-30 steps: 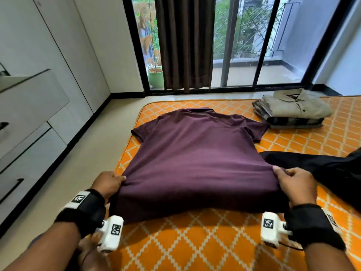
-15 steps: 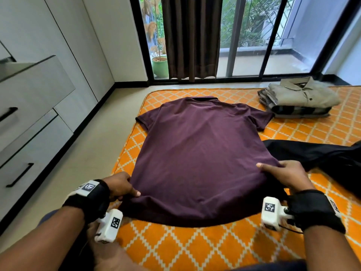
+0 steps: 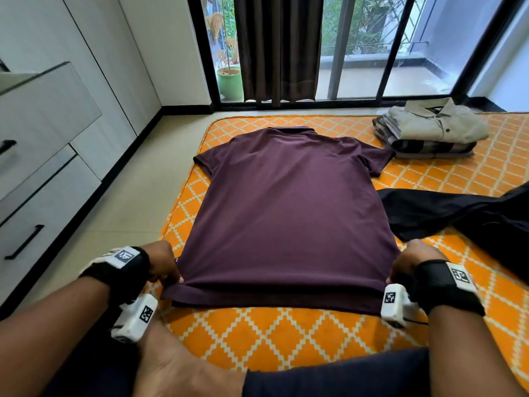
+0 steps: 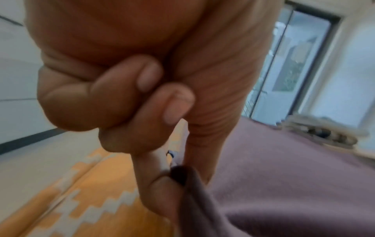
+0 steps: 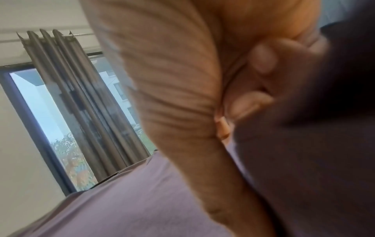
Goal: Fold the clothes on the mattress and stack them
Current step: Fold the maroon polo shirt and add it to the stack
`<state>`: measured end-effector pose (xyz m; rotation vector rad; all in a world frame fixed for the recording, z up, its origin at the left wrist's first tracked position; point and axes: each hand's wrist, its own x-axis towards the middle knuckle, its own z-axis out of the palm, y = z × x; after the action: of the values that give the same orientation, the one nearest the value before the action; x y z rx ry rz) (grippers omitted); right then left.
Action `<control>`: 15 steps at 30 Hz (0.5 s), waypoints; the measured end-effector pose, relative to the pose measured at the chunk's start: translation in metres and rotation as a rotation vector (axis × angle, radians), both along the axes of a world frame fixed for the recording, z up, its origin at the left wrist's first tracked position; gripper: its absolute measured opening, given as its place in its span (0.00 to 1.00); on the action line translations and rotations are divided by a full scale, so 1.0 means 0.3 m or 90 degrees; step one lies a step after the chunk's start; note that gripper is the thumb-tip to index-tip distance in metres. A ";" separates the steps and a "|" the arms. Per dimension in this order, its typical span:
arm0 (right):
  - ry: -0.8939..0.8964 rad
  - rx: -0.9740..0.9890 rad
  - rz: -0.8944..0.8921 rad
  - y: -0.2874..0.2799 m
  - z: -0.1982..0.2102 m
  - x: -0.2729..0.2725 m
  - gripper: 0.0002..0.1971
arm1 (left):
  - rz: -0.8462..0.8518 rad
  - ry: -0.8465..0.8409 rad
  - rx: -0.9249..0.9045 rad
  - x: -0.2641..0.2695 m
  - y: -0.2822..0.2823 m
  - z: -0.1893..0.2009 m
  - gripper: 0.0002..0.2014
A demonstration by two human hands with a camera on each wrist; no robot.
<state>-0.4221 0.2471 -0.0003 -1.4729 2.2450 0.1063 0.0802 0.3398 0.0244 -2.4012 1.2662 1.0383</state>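
A maroon polo shirt [image 3: 289, 213] lies spread flat, back up, on the orange patterned mattress [image 3: 274, 336], collar toward the window. My left hand [image 3: 164, 265] pinches the shirt's near left hem corner. In the left wrist view the left hand [image 4: 174, 174] pinches the hem between thumb and forefinger, and the maroon shirt [image 4: 284, 176] stretches away. My right hand [image 3: 406, 260] grips the near right hem corner; in the right wrist view the right hand [image 5: 233, 121] has curled fingers on the cloth, blurred. A stack of folded shirts [image 3: 432, 130] sits at the far right.
A black garment [image 3: 463, 216] lies crumpled to the right of the shirt, close to my right hand. White drawers [image 3: 43, 179] line the left wall across a strip of floor. A brown curtain [image 3: 279, 47] and glass doors close off the far side.
Both hands have slid down to the shirt's near hem corners and drawn it taut toward me; the shirt lies flatter and straighter than before.
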 end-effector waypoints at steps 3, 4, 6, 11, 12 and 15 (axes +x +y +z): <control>-0.005 0.002 -0.001 0.002 0.012 0.006 0.23 | -0.096 -0.145 0.040 -0.063 -0.019 0.019 0.20; -0.009 -0.005 -0.008 0.003 0.019 0.005 0.22 | -0.136 -0.209 0.026 -0.091 -0.024 0.032 0.23; -0.014 -0.016 -0.028 0.001 0.024 -0.003 0.23 | -0.223 -0.316 -0.046 -0.160 -0.033 0.050 0.31; -0.080 -0.151 -0.108 -0.066 0.026 -0.027 0.23 | -0.391 -0.125 -0.158 -0.407 -0.081 0.035 0.31; -0.102 -0.193 -0.120 -0.082 0.025 -0.032 0.19 | -0.427 -0.062 -0.171 -0.469 -0.091 0.028 0.30; -0.139 -0.239 -0.112 -0.124 -0.012 -0.036 0.09 | -0.581 0.049 -0.204 -0.633 -0.094 -0.014 0.28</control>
<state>-0.4329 0.2098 -0.0040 -1.3741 2.2818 -0.5308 -0.1097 0.3115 0.0204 -1.5826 2.3461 0.6614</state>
